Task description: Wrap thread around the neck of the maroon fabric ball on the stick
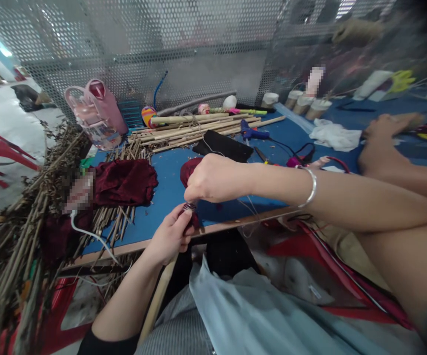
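Note:
My left hand [171, 234] is closed around the upper end of a pale wooden stick [158, 296], which slants down towards my lap. Dark red cloth shows at the top of this stick, with thread wound round it [190, 207]. Just above, my right hand [213, 180] is curled shut against the bound part; its fingertips hide whatever they pinch. A rounded piece of dark red velvet [188, 170] sticks out behind the right hand. Thin pale thread runs near that hand and hangs by the table edge.
Folded red velvet [126, 182] and dry stalks [119, 224] lie left on the blue table [169, 165]. Behind are a pink bottle [102, 116], wooden sticks [198, 128], black cloth [223, 146] and a blue glue gun [252, 132]. Another person's arm [394, 153] rests at right.

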`<move>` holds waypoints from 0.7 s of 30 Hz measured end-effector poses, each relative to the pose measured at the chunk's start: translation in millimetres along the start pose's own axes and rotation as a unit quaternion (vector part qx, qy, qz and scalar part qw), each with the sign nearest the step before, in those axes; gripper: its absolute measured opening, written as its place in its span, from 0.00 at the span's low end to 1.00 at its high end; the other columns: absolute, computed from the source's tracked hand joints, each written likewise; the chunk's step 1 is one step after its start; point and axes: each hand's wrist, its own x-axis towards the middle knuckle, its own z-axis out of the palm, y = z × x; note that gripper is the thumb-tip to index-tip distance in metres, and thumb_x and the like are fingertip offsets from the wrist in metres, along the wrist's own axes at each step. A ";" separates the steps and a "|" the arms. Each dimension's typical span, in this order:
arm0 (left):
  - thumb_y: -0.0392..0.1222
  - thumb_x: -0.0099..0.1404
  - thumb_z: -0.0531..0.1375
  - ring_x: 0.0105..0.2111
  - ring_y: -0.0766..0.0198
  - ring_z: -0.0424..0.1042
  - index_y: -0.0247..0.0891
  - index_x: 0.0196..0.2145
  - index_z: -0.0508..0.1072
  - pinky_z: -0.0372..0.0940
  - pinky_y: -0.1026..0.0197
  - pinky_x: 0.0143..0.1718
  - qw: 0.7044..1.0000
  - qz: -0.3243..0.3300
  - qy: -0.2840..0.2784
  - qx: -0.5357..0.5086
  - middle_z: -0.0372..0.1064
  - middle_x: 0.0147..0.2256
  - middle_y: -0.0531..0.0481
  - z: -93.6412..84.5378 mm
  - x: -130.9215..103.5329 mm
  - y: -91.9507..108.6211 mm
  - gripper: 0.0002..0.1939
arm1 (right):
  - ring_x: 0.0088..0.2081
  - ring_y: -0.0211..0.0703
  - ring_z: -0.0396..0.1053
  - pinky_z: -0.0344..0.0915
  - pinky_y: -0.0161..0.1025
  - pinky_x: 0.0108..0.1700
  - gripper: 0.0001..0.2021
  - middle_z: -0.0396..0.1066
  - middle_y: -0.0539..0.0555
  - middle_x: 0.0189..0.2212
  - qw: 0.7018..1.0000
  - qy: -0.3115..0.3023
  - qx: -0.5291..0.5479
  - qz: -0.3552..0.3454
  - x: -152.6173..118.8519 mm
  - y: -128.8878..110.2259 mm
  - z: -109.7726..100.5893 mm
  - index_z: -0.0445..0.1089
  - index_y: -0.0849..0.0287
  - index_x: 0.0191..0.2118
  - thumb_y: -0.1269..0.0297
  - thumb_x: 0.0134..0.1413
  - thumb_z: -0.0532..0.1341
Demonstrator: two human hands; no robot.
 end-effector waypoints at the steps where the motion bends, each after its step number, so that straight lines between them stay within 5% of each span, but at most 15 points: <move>1: 0.55 0.63 0.52 0.14 0.76 0.41 0.44 0.40 0.60 0.42 0.75 0.12 1.000 0.003 0.001 0.005 0.49 0.18 0.62 0.0 0.5 -0.1 0.13 | 0.27 0.37 0.64 0.43 0.33 0.26 0.11 0.73 0.52 0.26 1.000 -0.004 -0.006 -0.002 3.2 0.5 -0.9 0.74 0.55 0.31 0.70 0.53 0.53; 21: 0.56 0.60 0.54 0.13 0.76 0.44 0.43 0.37 0.61 0.42 0.73 0.11 0.999 0.011 0.032 0.029 0.48 0.19 0.62 -1.0 0.6 -4.8 0.15 | 0.29 0.39 0.66 0.47 0.35 0.28 0.07 0.73 0.51 0.27 0.996 -0.036 -0.023 -0.074 27.2 2.3 -1.2 0.74 0.54 0.32 0.68 0.49 0.59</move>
